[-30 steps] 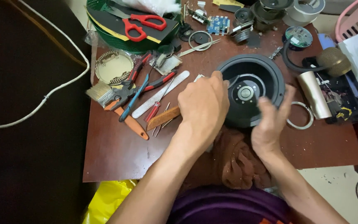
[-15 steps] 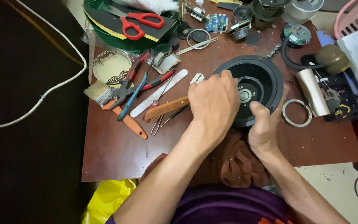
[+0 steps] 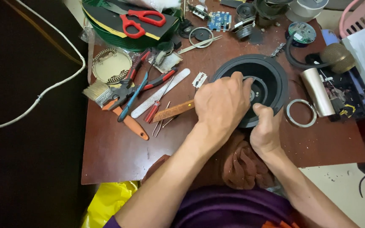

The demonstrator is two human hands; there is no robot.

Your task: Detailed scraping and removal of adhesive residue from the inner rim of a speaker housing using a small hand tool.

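Speaker cone [image 3: 271, 80], black and round, lies face up on the worktop [image 3: 115, 156] just past a brown rag [image 3: 241, 164]. Right hand [image 3: 266, 128] grips its near rim; left hand [image 3: 224, 103] has fingers curled into the centre, holding something I cannot make out. Beyond lie pliers [image 3: 127, 90] and red scissors [image 3: 142, 19]. Work looks midway.

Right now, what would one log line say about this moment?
left hand: on black speaker cone, over its centre | right hand: grips cone's near rim | nearby: wooden-handled tool, metal ring | surface: brown table
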